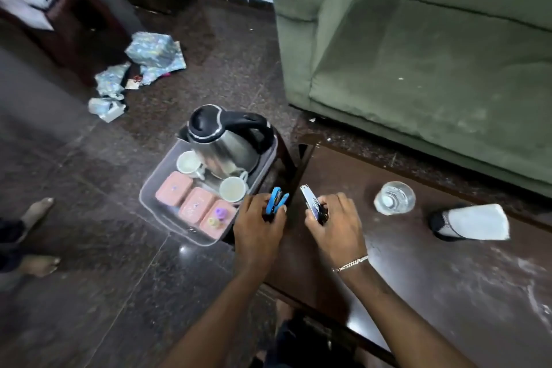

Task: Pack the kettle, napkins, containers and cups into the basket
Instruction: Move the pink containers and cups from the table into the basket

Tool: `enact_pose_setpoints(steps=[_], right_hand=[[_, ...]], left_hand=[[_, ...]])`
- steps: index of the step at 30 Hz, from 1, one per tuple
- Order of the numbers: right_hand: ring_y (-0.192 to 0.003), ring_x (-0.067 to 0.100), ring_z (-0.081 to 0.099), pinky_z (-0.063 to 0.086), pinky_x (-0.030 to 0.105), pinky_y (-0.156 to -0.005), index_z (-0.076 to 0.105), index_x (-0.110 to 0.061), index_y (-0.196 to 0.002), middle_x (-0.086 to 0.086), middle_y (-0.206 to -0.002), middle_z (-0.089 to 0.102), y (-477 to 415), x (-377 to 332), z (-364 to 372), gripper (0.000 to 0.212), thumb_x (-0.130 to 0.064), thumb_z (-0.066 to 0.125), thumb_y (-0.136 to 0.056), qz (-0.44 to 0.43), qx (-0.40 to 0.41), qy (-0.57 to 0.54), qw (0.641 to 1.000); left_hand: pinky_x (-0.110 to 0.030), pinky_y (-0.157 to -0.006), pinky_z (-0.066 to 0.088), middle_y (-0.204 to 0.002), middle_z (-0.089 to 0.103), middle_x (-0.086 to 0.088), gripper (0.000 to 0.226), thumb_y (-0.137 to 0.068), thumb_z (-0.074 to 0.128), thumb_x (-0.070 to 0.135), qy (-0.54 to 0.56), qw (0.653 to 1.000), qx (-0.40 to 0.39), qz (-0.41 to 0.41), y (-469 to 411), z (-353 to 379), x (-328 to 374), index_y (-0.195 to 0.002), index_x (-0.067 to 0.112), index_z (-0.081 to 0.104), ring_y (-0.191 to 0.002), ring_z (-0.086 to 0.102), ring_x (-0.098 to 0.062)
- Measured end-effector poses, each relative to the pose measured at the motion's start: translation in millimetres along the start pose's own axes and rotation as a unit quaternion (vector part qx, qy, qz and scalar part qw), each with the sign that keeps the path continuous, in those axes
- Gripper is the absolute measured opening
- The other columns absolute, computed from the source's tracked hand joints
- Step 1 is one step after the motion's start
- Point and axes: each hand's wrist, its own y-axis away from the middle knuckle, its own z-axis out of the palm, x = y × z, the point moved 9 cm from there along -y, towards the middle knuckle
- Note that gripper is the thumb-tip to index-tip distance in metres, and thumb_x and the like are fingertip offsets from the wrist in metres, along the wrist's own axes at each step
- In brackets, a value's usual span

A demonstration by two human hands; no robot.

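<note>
The translucent plastic basket (149, 188) sits on the dark polished floor (98, 248) against the dark wooden table's (418, 263) corner, already holding the steel kettle with black lid (222, 140), two white cups (188, 162) (233, 189) and three pink lidded containers (198, 205) (no spare gaps show between them). The left hand (258, 225) has its fingers clamped on a blue stapler (276, 199) just beside the basket's near edge, and the right hand (334, 224) grips a silver-and-black stapler (310, 203) over the table. Farther right on the table stand a clear glass tumbler (394, 198) and a toppled white-and-black holder (469, 222), with a green sofa (418, 54) behind and crumpled wrapping paper (149, 60) on the open floor to the left.
</note>
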Motion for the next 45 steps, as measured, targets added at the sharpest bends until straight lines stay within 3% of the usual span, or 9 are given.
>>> enact_pose_setpoints(steps=[4, 9, 12, 16, 19, 22, 30, 40, 45], right_hand=[[-0.081, 0.029, 0.056, 0.039, 0.03, -0.075, 0.067, -0.009, -0.088, 0.006, -0.088, 0.06, -6.7, -57.6, 35.3, 0.022, -0.016, 0.082, -0.074, -0.048, -0.017, -0.029, 0.998], [-0.081, 0.03, 0.057, 0.048, 0.038, -0.077, 0.066, -0.009, -0.089, 0.008, -0.087, 0.062, -11.7, -120.3, 83.5, 0.032, -0.039, 0.06, -0.079, -0.089, -0.067, -0.044, 0.993], [-0.085, 0.034, 0.061, 0.048, 0.04, -0.081, 0.065, -0.007, -0.093, 0.012, -0.09, 0.064, -17.7, -150.3, 117.1, 0.032, -0.033, 0.074, -0.077, -0.093, -0.106, -0.043, 0.989], [-0.101, 0.039, 0.059, 0.048, 0.043, -0.083, 0.055, -0.007, -0.122, 0.017, -0.106, 0.064, -20.8, -187.7, 164.8, 0.049, -0.026, 0.072, -0.08, -0.09, -0.192, -0.039, 0.977], [-0.1, 0.041, 0.063, 0.05, 0.044, -0.08, 0.043, -0.007, -0.133, 0.021, -0.11, 0.064, -21.3, -210.0, 197.8, 0.059, -0.025, 0.069, -0.083, -0.09, -0.22, 0.012, 0.971], [-0.101, 0.04, 0.065, 0.051, 0.044, -0.081, 0.036, -0.008, -0.138, 0.02, -0.113, 0.064, -23.8, -217.8, 224.6, 0.065, -0.022, 0.069, -0.084, -0.075, -0.229, 0.053, 0.969], [-0.102, 0.038, 0.069, 0.053, 0.043, -0.081, 0.04, -0.009, -0.127, 0.018, -0.115, 0.065, -35.2, -217.7, 263.9, 0.053, -0.023, 0.07, -0.085, -0.03, -0.246, 0.097, 0.964], [-0.106, 0.038, 0.067, 0.051, 0.042, -0.083, 0.041, -0.009, -0.124, 0.017, -0.119, 0.065, -33.6, -211.3, 272.8, 0.051, -0.033, 0.07, -0.09, -0.031, -0.255, 0.085, 0.963], [-0.102, 0.041, 0.068, 0.053, 0.043, -0.079, 0.043, -0.008, -0.124, 0.017, -0.117, 0.063, -35.7, -211.7, 260.1, 0.059, -0.042, 0.075, -0.088, -0.035, -0.26, 0.061, 0.963]], left_hand=[[-0.039, -0.086, 0.052, -0.105, 0.069, -0.01, 0.03, -0.087, 0.083, 0.018, -0.033, 0.999, 0.029, -0.008, -23.6, -51.1, -39.2, -0.113, 0.007, 0.074, -0.096, 0.066, -0.031], [-0.048, -0.082, 0.056, -0.108, 0.07, -0.012, 0.033, -0.086, 0.084, 0.018, -0.08, 0.995, 0.049, -0.031, -52.9, -104.9, -99.4, -0.116, 0.007, 0.074, -0.093, 0.068, -0.035], [-0.047, -0.083, 0.055, -0.108, 0.071, -0.013, 0.032, -0.087, 0.084, 0.019, -0.122, 0.99, 0.045, -0.05, -76.1, -129.7, -137.4, -0.114, 0.006, 0.075, -0.096, 0.068, -0.036], [-0.045, -0.083, 0.052, -0.106, 0.07, -0.02, 0.03, -0.087, 0.083, 0.014, -0.165, 0.984, 0.011, -0.064, -107.2, -144.4, -176.4, -0.112, 0.0, 0.075, -0.098, 0.066, -0.04], [-0.044, -0.083, 0.05, -0.107, 0.07, -0.022, 0.028, -0.086, 0.083, 0.012, -0.188, 0.979, -0.024, -0.071, -131.1, -142.5, -201.1, -0.109, -0.002, 0.075, -0.099, 0.066, -0.041], [-0.045, -0.082, 0.052, -0.107, 0.071, -0.02, 0.027, -0.085, 0.082, 0.014, -0.201, 0.975, -0.05, -0.074, -150.5, -136.1, -217.9, -0.106, -0.001, 0.076, -0.099, 0.067, -0.041], [-0.041, -0.066, 0.043, -0.09, 0.066, -0.018, 0.024, -0.079, 0.085, 0.02, -0.23, 0.969, -0.08, -0.024, -173.7, -118.4, -229.8, -0.083, 0.004, 0.068, -0.085, 0.065, -0.041], [-0.041, -0.068, 0.047, -0.099, 0.067, -0.016, 0.031, -0.079, 0.088, 0.023, -0.212, 0.973, -0.085, -0.025, -176.9, -113.5, -235.8, -0.093, 0.004, 0.068, -0.088, 0.066, -0.041], [-0.048, -0.078, 0.054, -0.107, 0.066, -0.018, 0.037, -0.08, 0.089, 0.023, -0.202, 0.974, -0.091, -0.037, -176.1, -119.7, -232.0, -0.103, 0.0, 0.07, -0.097, 0.066, -0.041]])
